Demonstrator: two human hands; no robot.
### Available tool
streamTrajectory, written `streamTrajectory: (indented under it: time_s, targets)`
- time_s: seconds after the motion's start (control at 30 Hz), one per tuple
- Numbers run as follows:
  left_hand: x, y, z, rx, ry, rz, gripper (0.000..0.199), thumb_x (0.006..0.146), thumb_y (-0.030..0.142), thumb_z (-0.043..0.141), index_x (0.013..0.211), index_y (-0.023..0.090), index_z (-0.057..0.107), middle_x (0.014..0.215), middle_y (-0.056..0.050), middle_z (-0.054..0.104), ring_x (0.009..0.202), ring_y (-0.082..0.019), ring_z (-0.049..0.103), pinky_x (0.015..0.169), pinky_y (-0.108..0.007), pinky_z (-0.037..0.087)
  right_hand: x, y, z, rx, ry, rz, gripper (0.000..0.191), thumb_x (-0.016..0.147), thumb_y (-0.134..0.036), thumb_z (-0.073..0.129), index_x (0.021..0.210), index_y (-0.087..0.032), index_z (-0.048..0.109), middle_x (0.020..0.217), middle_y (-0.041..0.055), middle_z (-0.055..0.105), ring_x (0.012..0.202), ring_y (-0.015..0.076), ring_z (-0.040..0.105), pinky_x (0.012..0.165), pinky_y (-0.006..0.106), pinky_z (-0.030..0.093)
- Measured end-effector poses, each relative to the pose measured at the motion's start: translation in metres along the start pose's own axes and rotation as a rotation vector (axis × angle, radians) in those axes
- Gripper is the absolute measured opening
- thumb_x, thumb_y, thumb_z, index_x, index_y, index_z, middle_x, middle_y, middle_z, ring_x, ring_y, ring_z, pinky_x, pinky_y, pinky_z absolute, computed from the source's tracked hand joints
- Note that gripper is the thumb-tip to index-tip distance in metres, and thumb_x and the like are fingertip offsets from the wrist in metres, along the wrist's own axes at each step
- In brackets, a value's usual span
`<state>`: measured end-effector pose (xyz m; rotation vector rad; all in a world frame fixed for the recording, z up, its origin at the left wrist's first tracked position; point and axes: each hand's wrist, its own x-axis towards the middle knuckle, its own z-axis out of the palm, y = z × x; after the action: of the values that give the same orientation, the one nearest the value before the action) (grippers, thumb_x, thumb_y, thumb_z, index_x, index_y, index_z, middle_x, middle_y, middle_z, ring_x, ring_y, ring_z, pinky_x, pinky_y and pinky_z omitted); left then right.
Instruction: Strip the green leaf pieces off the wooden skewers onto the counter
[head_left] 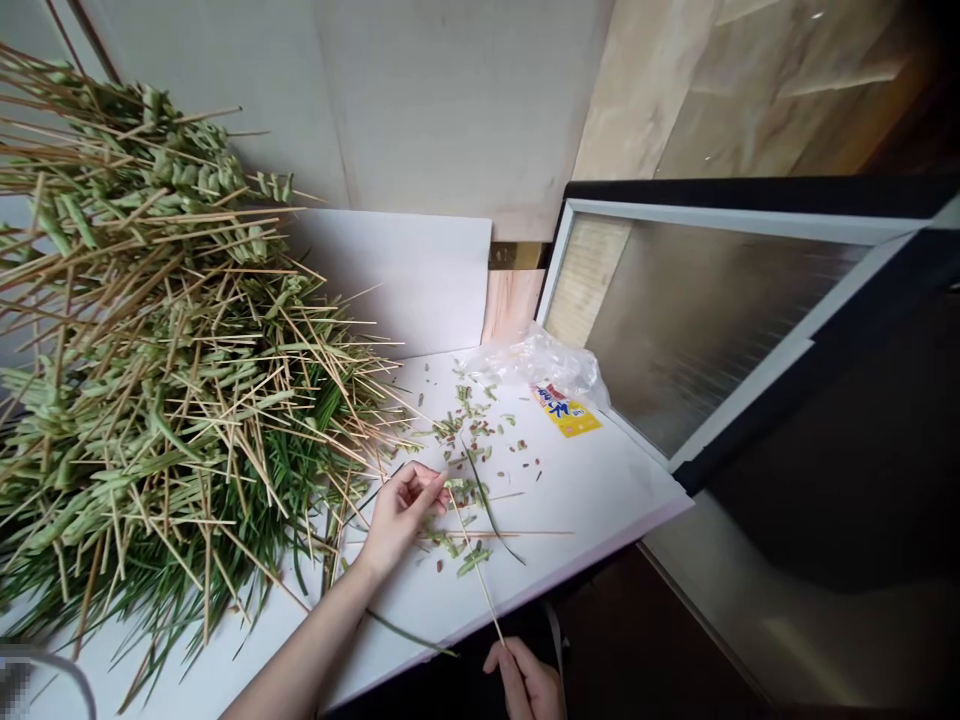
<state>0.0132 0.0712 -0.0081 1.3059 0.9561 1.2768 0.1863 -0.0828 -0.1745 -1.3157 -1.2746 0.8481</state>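
At the near edge of the table, my right hand [529, 680] is closed around the lower end of a thin bamboo skewer [480, 572]. The skewer slants up and left to my left hand [405, 510], whose thumb and fingers pinch together at its upper tip. A small pale-green bean piece [452, 484] shows at that tip, between the fingertips. Under and beyond my left hand lie scattered cut green bean pieces [474, 558] and small reddish-brown beans [439, 566]. A long green leaf blade [487, 505] and another loose skewer [517, 533] lie beside them.
A tall heap of skewers threaded with green bean pieces [187, 390] fills the left side of the white table [592, 500]. Long green leaves [322, 400] stick out of it. A clear plastic bag with a yellow label [574, 415] lies at the back. A framed glass panel [720, 310] stands right.
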Motion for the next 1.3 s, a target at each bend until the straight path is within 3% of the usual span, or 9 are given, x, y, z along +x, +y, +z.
streamTrajectory:
  time_s: [0.2, 0.47, 0.77, 1.07, 1.13, 1.3]
  targets:
    - [-0.002, -0.002, 0.001, 0.099, 0.013, 0.063, 0.031, 0.087, 0.045, 0.071, 0.078, 0.017, 0.061, 0.073, -0.002, 0.069, 0.064, -0.014, 0.062, 0.065, -0.025, 0.051, 0.002, -0.012, -0.002, 0.131, 0.0, 0.137, 0.052, 0.095, -0.062, 0.048, 0.067, -0.021, 0.064, 0.046, -0.0111, 0.02, 0.04, 0.0074, 0.018, 0.04, 0.025, 0.012]
    - [-0.008, 0.003, -0.001, 0.537, 0.029, 0.337, 0.019, 0.092, 0.035, 0.065, 0.081, 0.019, 0.07, 0.077, -0.004, 0.072, 0.072, -0.018, 0.065, 0.069, -0.025, 0.049, 0.003, -0.022, 0.0, 0.319, -0.045, 0.261, 0.055, 0.089, -0.069, 0.052, 0.065, -0.02, 0.061, 0.047, -0.0132, 0.014, 0.041, 0.0062, 0.011, 0.041, 0.024, 0.004]
    - [-0.014, 0.006, 0.002, 0.691, -0.083, 0.528, 0.011, 0.096, 0.021, 0.056, 0.086, 0.02, 0.062, 0.083, -0.006, 0.07, 0.076, -0.018, 0.066, 0.071, -0.026, 0.051, -0.001, -0.028, -0.002, 0.416, -0.045, 0.277, 0.052, 0.091, -0.065, 0.054, 0.068, -0.019, 0.06, 0.048, -0.0141, 0.016, 0.042, 0.0054, 0.011, 0.043, 0.024, 0.004]
    - [-0.02, 0.012, 0.003, 0.798, -0.102, 0.803, 0.016, 0.094, 0.008, 0.054, 0.099, 0.021, 0.063, 0.081, -0.007, 0.068, 0.078, -0.02, 0.066, 0.071, -0.031, 0.053, -0.006, -0.034, -0.006, 0.416, -0.046, 0.231, 0.046, 0.097, -0.055, 0.051, 0.072, -0.018, 0.061, 0.051, -0.0129, 0.018, 0.044, 0.0058, 0.013, 0.045, 0.026, 0.005]
    - [-0.021, 0.011, 0.005, 0.817, -0.144, 0.817, 0.019, 0.094, 0.007, 0.052, 0.101, 0.021, 0.064, 0.082, -0.007, 0.069, 0.079, -0.021, 0.065, 0.072, -0.032, 0.053, -0.006, -0.037, -0.006, 0.422, -0.042, 0.228, 0.045, 0.098, -0.053, 0.051, 0.071, -0.018, 0.061, 0.051, -0.0127, 0.017, 0.044, 0.006, 0.013, 0.045, 0.027, 0.006]
    - [-0.03, 0.006, 0.024, 0.774, -0.486, 0.677, 0.021, 0.096, 0.011, 0.051, 0.102, 0.022, 0.068, 0.091, -0.01, 0.074, 0.083, -0.022, 0.069, 0.075, -0.033, 0.054, -0.002, -0.044, -0.012, 0.418, -0.01, 0.246, 0.043, 0.098, -0.052, 0.051, 0.073, -0.019, 0.06, 0.054, -0.0114, 0.019, 0.047, 0.0073, 0.016, 0.047, 0.027, 0.008]
